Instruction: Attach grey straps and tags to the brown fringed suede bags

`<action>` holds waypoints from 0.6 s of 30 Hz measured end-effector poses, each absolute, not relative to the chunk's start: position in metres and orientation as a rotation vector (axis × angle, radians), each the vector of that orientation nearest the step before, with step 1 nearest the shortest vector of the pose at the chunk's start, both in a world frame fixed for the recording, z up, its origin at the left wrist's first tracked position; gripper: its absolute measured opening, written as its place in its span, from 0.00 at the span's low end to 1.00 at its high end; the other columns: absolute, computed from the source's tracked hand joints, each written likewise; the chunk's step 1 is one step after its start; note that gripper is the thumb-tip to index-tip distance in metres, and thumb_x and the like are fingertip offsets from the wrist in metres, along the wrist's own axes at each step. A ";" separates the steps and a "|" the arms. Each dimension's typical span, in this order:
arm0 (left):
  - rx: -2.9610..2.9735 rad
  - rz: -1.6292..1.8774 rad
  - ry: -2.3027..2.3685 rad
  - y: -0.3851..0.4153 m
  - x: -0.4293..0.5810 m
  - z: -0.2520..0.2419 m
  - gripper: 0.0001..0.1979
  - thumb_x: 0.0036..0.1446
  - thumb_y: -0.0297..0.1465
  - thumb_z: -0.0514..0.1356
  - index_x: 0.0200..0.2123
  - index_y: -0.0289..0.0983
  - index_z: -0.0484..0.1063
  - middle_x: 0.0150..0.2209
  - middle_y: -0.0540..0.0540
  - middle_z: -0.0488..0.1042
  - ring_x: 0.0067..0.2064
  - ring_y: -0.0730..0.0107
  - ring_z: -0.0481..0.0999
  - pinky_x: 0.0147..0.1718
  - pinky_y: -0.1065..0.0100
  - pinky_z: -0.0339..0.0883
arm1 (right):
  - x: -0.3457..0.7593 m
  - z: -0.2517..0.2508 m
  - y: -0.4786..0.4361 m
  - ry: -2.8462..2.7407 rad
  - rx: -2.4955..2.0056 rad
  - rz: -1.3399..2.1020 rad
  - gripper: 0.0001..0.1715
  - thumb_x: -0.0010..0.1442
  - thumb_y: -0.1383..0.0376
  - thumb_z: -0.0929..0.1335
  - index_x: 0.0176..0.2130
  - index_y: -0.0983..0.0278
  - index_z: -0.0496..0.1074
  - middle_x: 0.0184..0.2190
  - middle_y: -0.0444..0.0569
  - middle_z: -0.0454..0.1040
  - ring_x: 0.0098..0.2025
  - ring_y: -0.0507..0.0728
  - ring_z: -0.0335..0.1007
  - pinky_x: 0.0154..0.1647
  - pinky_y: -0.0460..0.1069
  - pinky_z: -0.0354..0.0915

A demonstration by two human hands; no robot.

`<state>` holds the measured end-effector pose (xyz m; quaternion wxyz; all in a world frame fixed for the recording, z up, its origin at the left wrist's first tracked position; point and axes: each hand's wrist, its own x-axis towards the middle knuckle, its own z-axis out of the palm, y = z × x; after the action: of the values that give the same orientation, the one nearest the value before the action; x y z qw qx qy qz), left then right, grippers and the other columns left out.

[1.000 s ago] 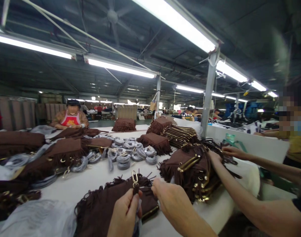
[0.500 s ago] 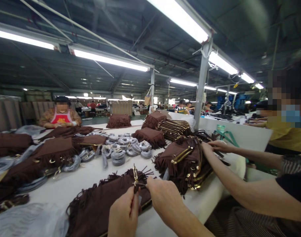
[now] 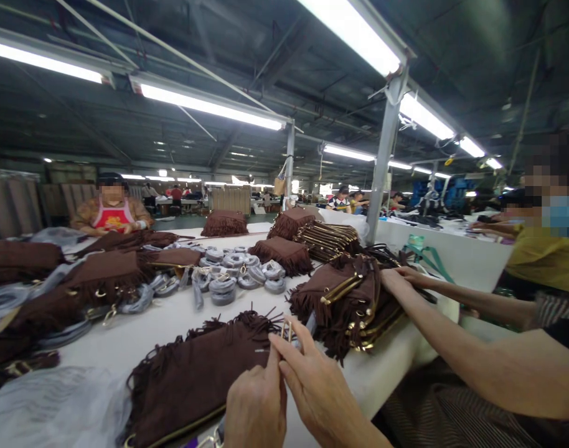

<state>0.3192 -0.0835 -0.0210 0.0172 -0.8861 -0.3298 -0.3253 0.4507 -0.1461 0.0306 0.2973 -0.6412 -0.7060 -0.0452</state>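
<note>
My left hand [image 3: 256,398] is closed, its index finger stretched up against the fingers of my right hand [image 3: 318,376]. A narrow gold-coloured metal clasp [image 3: 287,330] shows at the fingertips of my right hand. Whatever my left fingers grip is hidden behind the hand. Just beyond both hands, a dark brown fringed bag [image 3: 195,376] lies flat on the white table [image 3: 249,314], gold trim along its near edge. Part of a metal fitting [image 3: 212,440] shows beside my left wrist.
Several fringed bags with gold trim are piled [image 3: 347,292] at the right, under a co-worker's hands [image 3: 401,280]. Coiled grey-wrapped straps [image 3: 223,289] lie mid-table. Clear plastic [image 3: 55,407] covers the near left. Another person [image 3: 112,208] sits across the table. A metal post [image 3: 382,155] rises behind.
My hands have come closer together. My right fingers have moved up over the metal clasp, hiding much of it and the brown piece below. The view has shifted slightly.
</note>
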 end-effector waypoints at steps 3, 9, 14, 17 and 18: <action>-2.822 -0.825 -1.055 -0.095 0.324 -0.011 0.21 0.57 0.20 0.48 0.52 0.32 0.69 0.33 0.38 0.78 0.34 0.57 0.78 0.33 0.63 0.66 | 0.459 0.019 -0.149 -1.825 -1.582 -0.053 0.19 0.66 0.67 0.58 0.49 0.61 0.72 0.61 0.60 0.59 0.59 0.63 0.64 0.54 0.55 0.66; -3.002 -0.634 -1.053 -0.111 0.336 -0.028 0.14 0.54 0.19 0.51 0.39 0.35 0.74 0.32 0.36 0.78 0.37 0.55 0.78 0.36 0.63 0.66 | 0.476 -0.006 -0.162 -1.830 -1.523 -0.008 0.16 0.66 0.66 0.58 0.31 0.63 0.71 0.60 0.60 0.61 0.60 0.63 0.62 0.54 0.56 0.65; -3.246 -0.713 -0.995 -0.125 0.332 -0.029 0.13 0.58 0.28 0.54 0.44 0.34 0.74 0.35 0.36 0.79 0.36 0.54 0.78 0.35 0.63 0.69 | 0.488 -0.011 -0.178 -1.821 -1.463 -0.057 0.16 0.66 0.64 0.59 0.29 0.62 0.70 0.62 0.57 0.58 0.54 0.62 0.67 0.52 0.56 0.66; -3.416 -0.965 -0.839 -0.121 0.304 -0.005 0.18 0.61 0.30 0.52 0.52 0.37 0.70 0.47 0.40 0.77 0.47 0.60 0.76 0.46 0.66 0.68 | 0.500 0.003 -0.189 -1.766 -1.385 -0.184 0.13 0.65 0.63 0.62 0.31 0.60 0.72 0.61 0.54 0.60 0.51 0.62 0.68 0.50 0.55 0.67; -3.393 -0.995 -0.903 -0.115 0.290 0.002 0.19 0.61 0.29 0.51 0.55 0.38 0.68 0.52 0.41 0.75 0.52 0.63 0.73 0.52 0.66 0.65 | 0.504 0.009 -0.192 -1.734 -1.356 -0.214 0.11 0.64 0.63 0.63 0.32 0.59 0.72 0.59 0.54 0.61 0.50 0.61 0.68 0.49 0.54 0.67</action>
<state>0.2896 -0.1150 0.0019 -0.2511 -0.8999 -0.2396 -0.2640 0.5037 -0.1919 0.0090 0.4482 -0.5481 -0.7009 -0.0865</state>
